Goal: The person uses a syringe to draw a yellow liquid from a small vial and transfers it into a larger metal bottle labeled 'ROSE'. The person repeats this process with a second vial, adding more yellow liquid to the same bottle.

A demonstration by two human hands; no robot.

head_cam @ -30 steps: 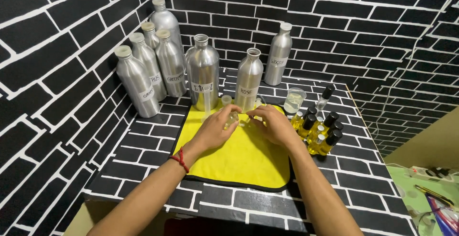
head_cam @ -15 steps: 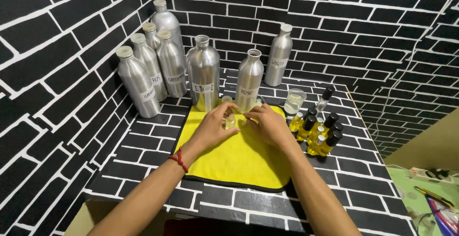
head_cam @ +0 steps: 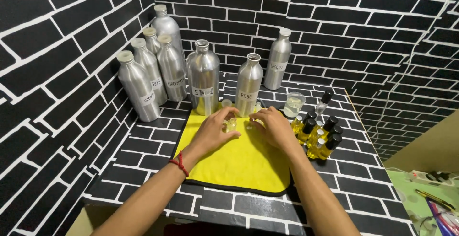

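Brick-patterned table (head_cam: 363,188) — left hand (head_cam: 213,133), right hand (head_cam: 275,128) touch a small clear vial (head_cam: 231,124).

Small corner table (head_cam: 143,178), top painted black with white brick lines; yellow rectangular cloth mat with black edging (head_cam: 239,164) flat at front centre; seven silver aluminium bottles with paper labels (head_cam: 202,80) standing along left and back, two uncapped just behind the mat; small clear glass beaker of pale liquid (head_cam: 293,106) right of those; cluster of small glass vials of yellow liquid with black caps (head_cam: 320,135) just beside the mat's right edge.
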